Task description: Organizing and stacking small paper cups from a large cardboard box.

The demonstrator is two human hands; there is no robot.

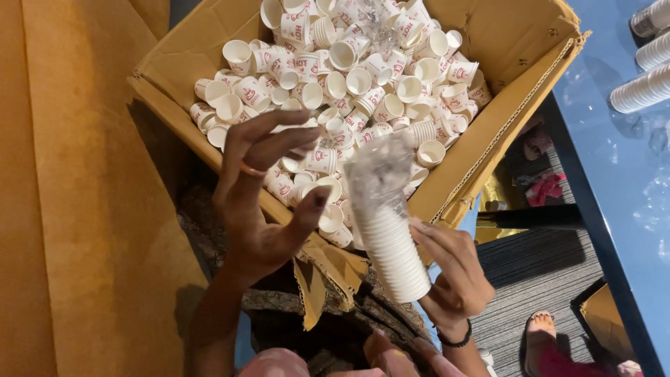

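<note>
The right hand (453, 279) grips a ribbed stack of nested white paper cups (394, 248), its crinkled clear plastic sleeve (380, 167) peeled toward the top, over the near edge of the corrugated cardboard box (488, 139). The left hand (262, 202) hovers open, fingers spread, holding nothing, above loose cups (363, 84) heaped inside

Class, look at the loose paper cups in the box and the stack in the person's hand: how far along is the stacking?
Done: three sleeves of stacked cups lie on the blue table. In hand: the right hand holds a tall stack, its top in clear wrap, while the left hand hovers open over the box. Left: a large heap of loose cups fills the box, so most remains.
</note>
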